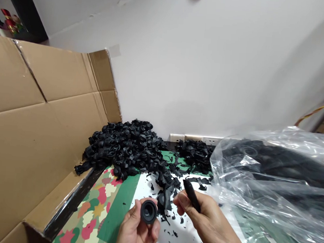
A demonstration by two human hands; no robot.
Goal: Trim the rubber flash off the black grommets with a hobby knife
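My left hand [133,229] is closed around a round black rubber part [148,212], its hollow open end turned up toward me. To the right, my right hand [209,217] grips a black pen-like tool [192,196]; its working tip cannot be made out. The two hands are apart, over a white sheet [176,229] strewn with small black scraps. Between them lies a larger loose black piece [164,200]. Just beyond, a big heap of black rubber pieces [132,145] spreads toward the left.
A tall cardboard panel [37,134] stands on the left. A clear plastic bag [272,175] of black parts bulges on the right. A smaller black pile [194,152] lies by the power strip [177,138] at the wall. A patterned sheet [93,213] covers the left of the work surface.
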